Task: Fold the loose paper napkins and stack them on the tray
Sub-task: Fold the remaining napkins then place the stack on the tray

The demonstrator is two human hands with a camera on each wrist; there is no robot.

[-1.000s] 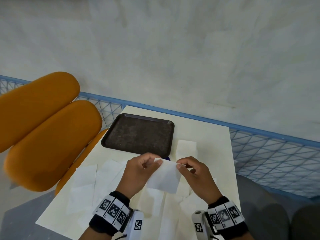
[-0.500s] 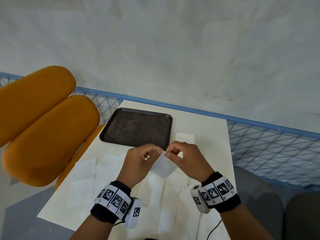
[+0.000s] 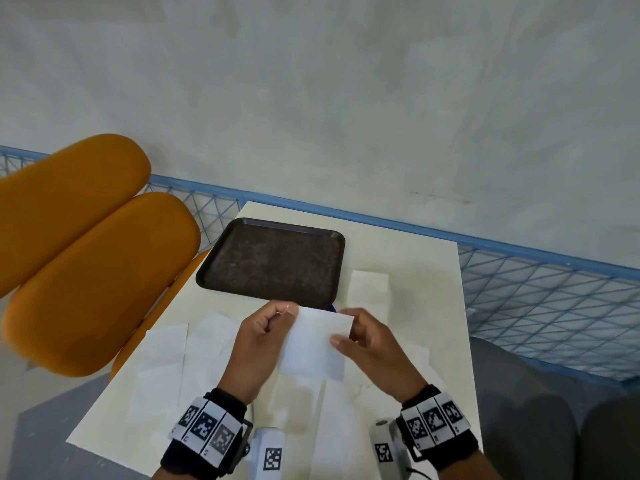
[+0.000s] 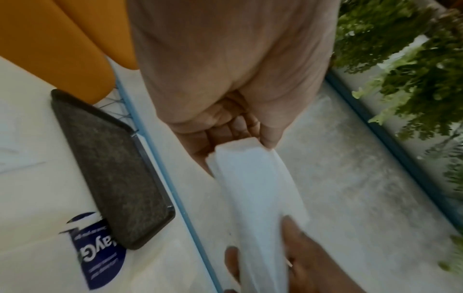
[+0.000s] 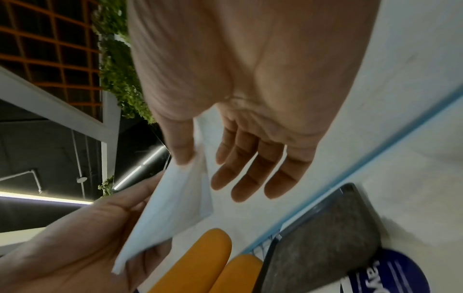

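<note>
Both hands pinch one napkin (image 3: 313, 344) – left hand (image 3: 258, 344) curled, right hand (image 3: 375, 344) w/ fingers (image 5: 250, 174) straight, seen only by wrist cam. Tray (image 3: 273, 263) behind; loose napkins (image 3: 162, 362) on table (image 3: 415, 258).

Soft, even daylight fills the head view — no glare, only faint shadows on the table (image 3: 408, 258) under the hands. Wide-angle bending curves the blue railing (image 3: 519, 247) toward the edges. Both wrist views are dimmer and smeared by motion blur — the foliage (image 4: 413, 59) at right streaks, and ceiling light strips (image 5: 45, 198) glow at left.
</note>
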